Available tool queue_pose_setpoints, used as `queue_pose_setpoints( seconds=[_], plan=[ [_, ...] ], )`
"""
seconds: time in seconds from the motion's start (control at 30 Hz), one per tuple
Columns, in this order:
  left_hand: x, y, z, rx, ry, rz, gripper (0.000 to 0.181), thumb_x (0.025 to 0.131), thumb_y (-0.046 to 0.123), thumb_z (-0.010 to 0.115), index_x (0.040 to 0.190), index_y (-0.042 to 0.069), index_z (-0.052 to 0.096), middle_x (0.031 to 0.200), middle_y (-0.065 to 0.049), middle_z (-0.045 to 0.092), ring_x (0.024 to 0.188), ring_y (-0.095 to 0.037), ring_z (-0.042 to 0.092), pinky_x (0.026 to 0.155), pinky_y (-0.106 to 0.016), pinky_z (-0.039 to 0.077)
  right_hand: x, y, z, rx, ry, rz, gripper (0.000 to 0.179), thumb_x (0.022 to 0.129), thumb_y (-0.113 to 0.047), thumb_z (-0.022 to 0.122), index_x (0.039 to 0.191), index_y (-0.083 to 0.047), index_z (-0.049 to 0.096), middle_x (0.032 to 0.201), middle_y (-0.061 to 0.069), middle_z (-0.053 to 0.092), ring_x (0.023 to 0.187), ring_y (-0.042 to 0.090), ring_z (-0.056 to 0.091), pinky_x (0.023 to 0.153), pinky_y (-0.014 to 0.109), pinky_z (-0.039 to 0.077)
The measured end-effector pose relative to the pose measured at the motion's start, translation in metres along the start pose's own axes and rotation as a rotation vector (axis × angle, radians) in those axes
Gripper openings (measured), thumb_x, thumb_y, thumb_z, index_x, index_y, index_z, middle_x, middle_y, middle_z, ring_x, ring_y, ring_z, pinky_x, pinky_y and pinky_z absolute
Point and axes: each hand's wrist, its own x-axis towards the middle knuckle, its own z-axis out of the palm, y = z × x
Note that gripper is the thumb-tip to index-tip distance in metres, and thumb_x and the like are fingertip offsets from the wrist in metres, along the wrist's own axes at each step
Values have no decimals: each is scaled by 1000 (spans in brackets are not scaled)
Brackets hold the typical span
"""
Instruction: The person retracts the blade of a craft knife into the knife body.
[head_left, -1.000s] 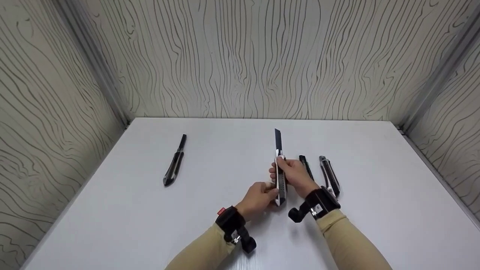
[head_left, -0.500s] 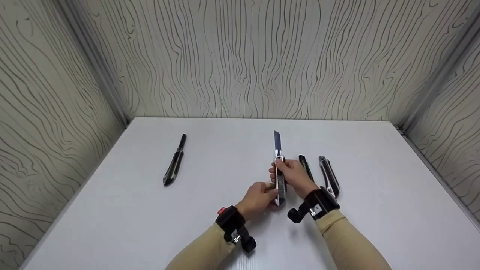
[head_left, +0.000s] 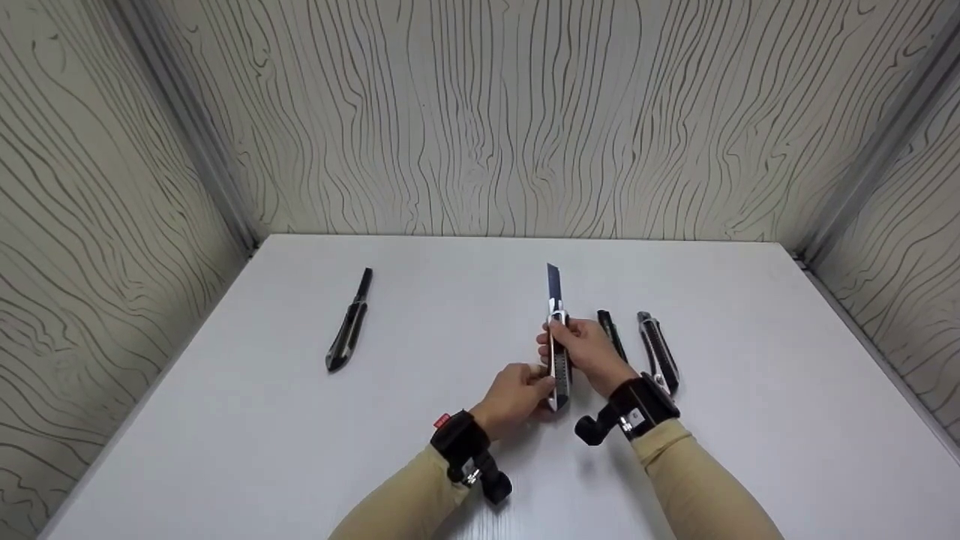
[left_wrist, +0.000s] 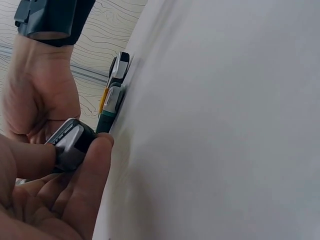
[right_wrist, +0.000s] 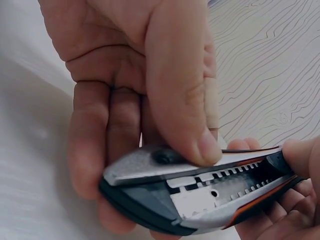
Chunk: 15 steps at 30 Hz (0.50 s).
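Observation:
Between both hands is a silver-and-black utility knife (head_left: 559, 375), its blade (head_left: 554, 282) extended toward the back wall. My left hand (head_left: 516, 394) pinches the butt end of the handle between thumb and fingers. Farther up, my right hand (head_left: 589, 346) grips the handle, with its thumb on the slider area near the front. In the right wrist view, the handle (right_wrist: 145, 170) shows a toothed slot with orange trim, the left thumb resting on its rear. The left wrist view shows the butt end (left_wrist: 72, 150) in the left fingers; the blade is hidden there.
At the left of the white table (head_left: 225, 420) lies another utility knife (head_left: 347, 334). Beyond the right hand lie a dark slim knife (head_left: 609, 330), partly hidden, and a silver-and-black utility knife (head_left: 660, 352). A wood-grain-patterned wall (head_left: 480, 120) stands behind the table.
The blade tip has shifted slightly left and nearer to me, and the right thumb has moved a little left and down with the handle. The left hand stays nearly still.

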Motion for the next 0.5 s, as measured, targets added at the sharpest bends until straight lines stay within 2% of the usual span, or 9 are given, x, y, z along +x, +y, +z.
queue_pose_setpoints(
  seconds=[0.17, 0.23, 0.4, 0.5],
  plan=[
    [0, -3, 0, -39, 27, 2, 24, 92, 15, 51, 108, 2, 63, 84, -5, 68, 66, -11, 62, 59, -27, 54, 0, -3, 1, 16, 30, 0, 41, 96, -20, 47, 120, 12, 44, 97, 15, 64, 80, 16, 65, 80, 31, 55],
    [0, -4, 0, -81, 18, 3, 25, 92, 16, 51, 110, 1, 62, 84, -6, 68, 66, -13, 63, 60, -28, 55, 0, -4, 0, 28, 33, -11, 41, 96, -21, 47, 120, 12, 44, 97, 14, 64, 81, 16, 65, 81, 31, 55],
    [-1, -5, -1, -190, -25, 16, 26, 93, 12, 50, 112, -3, 58, 92, -12, 68, 77, -20, 67, 70, -34, 57, 0, -3, -1, 61, 28, -23, 44, 95, -25, 48, 120, 11, 44, 96, 12, 63, 81, 17, 65, 81, 32, 55],
    [0, -4, 1, -183, -20, 40, 24, 93, 11, 50, 110, -2, 59, 94, -13, 69, 78, -18, 66, 71, -32, 56, -1, -1, -3, 52, 40, 2, 49, 94, -34, 49, 116, 9, 49, 92, 10, 66, 79, 17, 66, 79, 32, 55]
  ],
)
